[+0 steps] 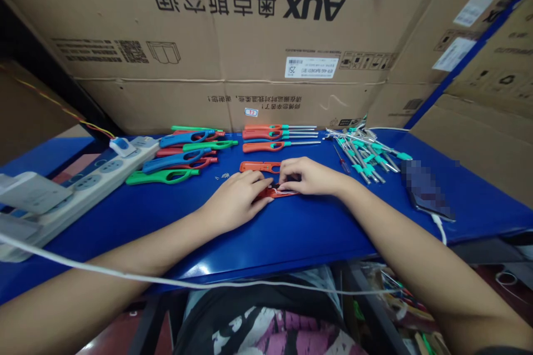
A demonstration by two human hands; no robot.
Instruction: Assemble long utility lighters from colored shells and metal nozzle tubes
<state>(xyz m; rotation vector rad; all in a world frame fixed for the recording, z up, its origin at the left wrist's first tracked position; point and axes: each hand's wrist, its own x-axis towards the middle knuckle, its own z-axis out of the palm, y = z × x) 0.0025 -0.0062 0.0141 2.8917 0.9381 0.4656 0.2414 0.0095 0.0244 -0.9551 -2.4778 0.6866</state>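
Note:
An orange lighter shell half (267, 193) lies on the blue table between my hands, its inner side up with a dark part and a thin white strand showing. My left hand (235, 199) grips its left end, fingers closed over it. At its right end my right hand (310, 176) is closed in a pinch; what sits between its fingertips is hidden. Just behind, a second orange shell half (255, 167) lies flat, its right end partly covered by my right hand. Several small metal pins (225, 176) lie left of it.
Assembled orange lighters (262, 135) lie behind. Blue, green and red lighter handles (179, 161) are piled left, beside a power strip (108, 169). To the right are metal lighter tubes (366, 155), a screwdriver (342, 162) and a phone (427, 188). A white cable (200, 285) crosses in front.

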